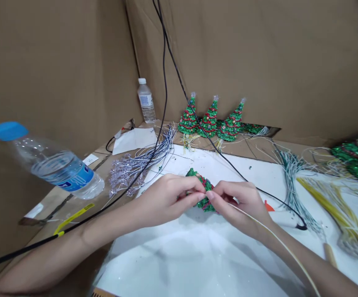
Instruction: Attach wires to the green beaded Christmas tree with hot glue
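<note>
Over the middle of the white work surface (179, 255), my left hand (171, 198) and my right hand (242, 204) meet fingertip to fingertip, both pinched on a thin pale wire (274, 235). The wire runs from the fingertips under my right hand and down to the lower right edge of the view. Directly behind the fingers lies a small green tree ornament (208, 187) with red trim, partly hidden by both hands. Whether the fingers also grip the ornament is hard to see.
Three decorated trees (209, 119) stand at the back. Purple-tipped wires (132, 169) and a large water bottle (64, 169) are on the left. Green wires (291, 177), yellow wires (336, 206) and a wooden-handled tool (330, 255) lie right. A black cable (228, 163) crosses the view.
</note>
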`<state>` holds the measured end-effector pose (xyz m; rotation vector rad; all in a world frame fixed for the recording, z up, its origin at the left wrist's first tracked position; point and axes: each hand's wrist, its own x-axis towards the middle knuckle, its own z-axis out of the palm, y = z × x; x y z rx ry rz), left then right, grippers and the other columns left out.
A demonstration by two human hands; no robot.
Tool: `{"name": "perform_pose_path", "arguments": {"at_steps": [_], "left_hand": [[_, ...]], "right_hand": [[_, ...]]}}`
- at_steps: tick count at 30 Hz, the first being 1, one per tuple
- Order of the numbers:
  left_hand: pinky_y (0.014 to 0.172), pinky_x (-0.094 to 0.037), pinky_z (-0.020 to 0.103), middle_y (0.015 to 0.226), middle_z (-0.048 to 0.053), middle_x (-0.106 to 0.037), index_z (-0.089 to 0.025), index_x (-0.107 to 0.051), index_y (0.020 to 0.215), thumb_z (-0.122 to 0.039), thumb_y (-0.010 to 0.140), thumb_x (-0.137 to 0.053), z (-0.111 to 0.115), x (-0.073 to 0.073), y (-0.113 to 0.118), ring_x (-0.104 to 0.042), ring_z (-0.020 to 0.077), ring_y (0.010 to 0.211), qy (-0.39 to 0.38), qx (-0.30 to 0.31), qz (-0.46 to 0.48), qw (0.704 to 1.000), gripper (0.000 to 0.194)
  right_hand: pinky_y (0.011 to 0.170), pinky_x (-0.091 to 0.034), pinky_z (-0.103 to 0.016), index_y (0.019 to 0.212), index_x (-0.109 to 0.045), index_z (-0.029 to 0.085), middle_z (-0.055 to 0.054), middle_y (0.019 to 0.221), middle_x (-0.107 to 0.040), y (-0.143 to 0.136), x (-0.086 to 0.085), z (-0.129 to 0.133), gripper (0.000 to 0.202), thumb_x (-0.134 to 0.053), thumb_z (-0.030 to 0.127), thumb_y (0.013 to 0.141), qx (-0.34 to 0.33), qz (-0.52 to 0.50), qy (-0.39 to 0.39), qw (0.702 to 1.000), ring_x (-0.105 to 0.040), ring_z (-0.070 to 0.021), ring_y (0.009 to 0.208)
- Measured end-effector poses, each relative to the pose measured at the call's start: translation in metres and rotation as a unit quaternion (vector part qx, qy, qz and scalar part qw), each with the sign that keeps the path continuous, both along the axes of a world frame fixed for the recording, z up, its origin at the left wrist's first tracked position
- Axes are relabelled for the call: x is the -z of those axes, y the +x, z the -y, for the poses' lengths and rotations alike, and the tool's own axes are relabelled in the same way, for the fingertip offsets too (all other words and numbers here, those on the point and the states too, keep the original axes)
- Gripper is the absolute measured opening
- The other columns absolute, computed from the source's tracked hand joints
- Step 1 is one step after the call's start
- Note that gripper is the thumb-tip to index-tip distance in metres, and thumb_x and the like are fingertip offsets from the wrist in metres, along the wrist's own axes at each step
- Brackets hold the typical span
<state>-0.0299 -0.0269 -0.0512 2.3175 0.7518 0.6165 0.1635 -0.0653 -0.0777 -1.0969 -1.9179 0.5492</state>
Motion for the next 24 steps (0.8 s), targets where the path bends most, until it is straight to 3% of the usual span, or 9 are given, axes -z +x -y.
{"name": "perform_pose_path", "arguments": {"at_steps": [5,9,16,20,24], "left_hand": [[0.058,-0.037,0.017,0.077,-0.002,-0.065,-0.016,-0.066,0.090,-0.029,0.093,-0.046,-0.017,-0.009,-0.012,-0.055,0.0091,0.068,-0.001,-0.077,-0.012,0.997,0.024],[0.050,-0.033,0.017,0.068,-0.002,-0.061,-0.014,-0.065,0.082,-0.034,0.091,-0.045,-0.030,-0.012,-0.020,-0.049,0.0088,0.057,-0.023,-0.144,-0.024,0.989,0.029],[0.048,-0.038,0.020,0.070,0.004,-0.069,-0.012,-0.069,0.079,-0.046,0.088,-0.046,-0.045,0.005,-0.021,-0.056,0.0128,0.056,-0.145,-0.122,-0.094,0.977,0.042],[0.056,-0.044,0.021,0.077,0.007,-0.071,-0.010,-0.071,0.079,-0.047,0.089,-0.044,-0.049,0.010,-0.020,-0.060,0.0138,0.062,-0.187,-0.093,-0.091,0.974,0.047],[0.051,-0.040,0.019,0.072,0.004,-0.069,-0.010,-0.072,0.081,-0.050,0.090,-0.042,-0.049,0.014,-0.019,-0.055,0.0113,0.059,-0.203,-0.082,-0.092,0.971,0.051]], "right_hand": [[0.040,-0.025,-0.019,0.052,-0.049,0.019,0.007,0.043,-0.040,0.003,0.004,-0.002,0.029,-0.054,0.019,0.081,0.045,0.050,0.062,0.996,-0.030,-0.0047,0.040],[0.042,-0.028,-0.019,0.052,-0.048,0.019,0.006,0.045,-0.043,0.005,0.010,-0.003,0.028,-0.053,0.017,0.080,0.025,0.117,0.099,0.988,-0.034,-0.0051,0.040],[0.044,-0.027,-0.021,0.056,-0.051,0.020,0.006,0.046,-0.042,0.004,0.021,-0.006,0.029,-0.052,0.019,0.084,0.009,0.166,0.128,0.978,-0.033,-0.0061,0.041],[0.045,-0.027,-0.022,0.058,-0.051,0.019,0.006,0.047,-0.043,0.005,0.022,-0.007,0.029,-0.052,0.019,0.086,0.012,0.178,0.150,0.973,-0.034,-0.0063,0.042],[0.047,-0.025,-0.026,0.057,-0.049,0.019,0.005,0.048,-0.046,0.001,0.018,-0.004,0.029,-0.051,0.014,0.086,-0.019,0.226,0.226,0.947,-0.037,-0.0074,0.042]]}}
